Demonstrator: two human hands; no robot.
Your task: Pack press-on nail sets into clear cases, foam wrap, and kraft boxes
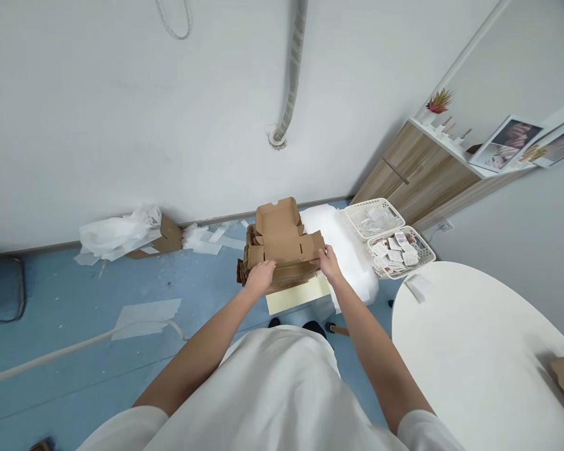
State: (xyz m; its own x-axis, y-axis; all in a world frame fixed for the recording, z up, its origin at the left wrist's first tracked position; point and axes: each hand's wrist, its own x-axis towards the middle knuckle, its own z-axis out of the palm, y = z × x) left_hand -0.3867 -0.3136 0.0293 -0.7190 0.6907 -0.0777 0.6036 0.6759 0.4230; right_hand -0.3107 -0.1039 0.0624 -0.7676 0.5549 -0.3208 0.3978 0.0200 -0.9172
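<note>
A brown cardboard box (280, 233), unfolded with its lid panel and side flaps spread, lies on top of a stack of flattened boxes (294, 274). My left hand (262, 276) grips its near edge at the left, with the fingertips on the cardboard. At the near right corner, my right hand (329, 264) has its thumb and fingers closed on a side flap. Under the stack shows a pale yellow board (298, 295). Beside it, to the right, lies a large white wrapped bundle (343, 250).
Two white plastic baskets stand right: one with clear bags (376, 219), the other with small printed cards (395, 254). A round white table (474, 338) is close on my right. White wrapping (117, 235) lies by the wall; a pale hose (75, 352) crosses the floor.
</note>
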